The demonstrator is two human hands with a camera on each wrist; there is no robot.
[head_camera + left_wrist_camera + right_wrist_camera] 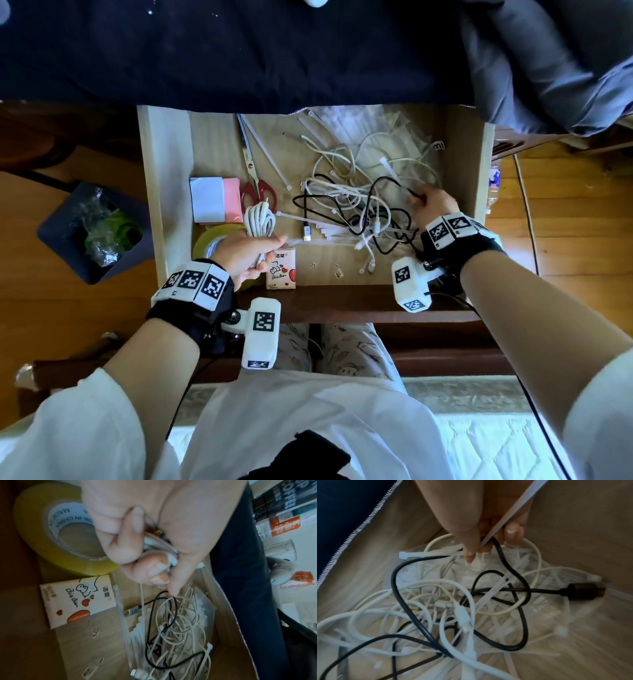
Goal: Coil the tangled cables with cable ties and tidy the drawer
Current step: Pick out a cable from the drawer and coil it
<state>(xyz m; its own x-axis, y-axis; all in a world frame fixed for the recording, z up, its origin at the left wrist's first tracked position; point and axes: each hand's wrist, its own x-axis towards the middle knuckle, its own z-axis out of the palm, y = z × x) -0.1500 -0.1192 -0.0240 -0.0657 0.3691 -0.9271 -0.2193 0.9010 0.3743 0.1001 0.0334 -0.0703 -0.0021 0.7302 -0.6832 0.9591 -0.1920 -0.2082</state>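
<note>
An open wooden drawer (164, 192) holds a tangle of white and black cables (356, 202) in its right half. My left hand (263, 255) grips a coiled white cable (260, 221) at the front left; in the left wrist view its fingers (120, 550) curl round the coil (159, 547), and a thin cable tie (142, 601) hangs below. My right hand (426, 200) is over the tangle's right side. In the right wrist view it (481, 545) pinches a white cable tie (513, 513), with a loop of the black cable (510, 566) at the fingertips.
Red-handled scissors (255, 185), sticky notes (214, 200), a yellow tape roll (51, 536) and a tissue packet (281, 270) lie in the drawer's left and front. Loose cable ties (267, 147) are scattered about. Dark blue fabric (239, 51) overhangs the back. A bin (92, 233) stands left.
</note>
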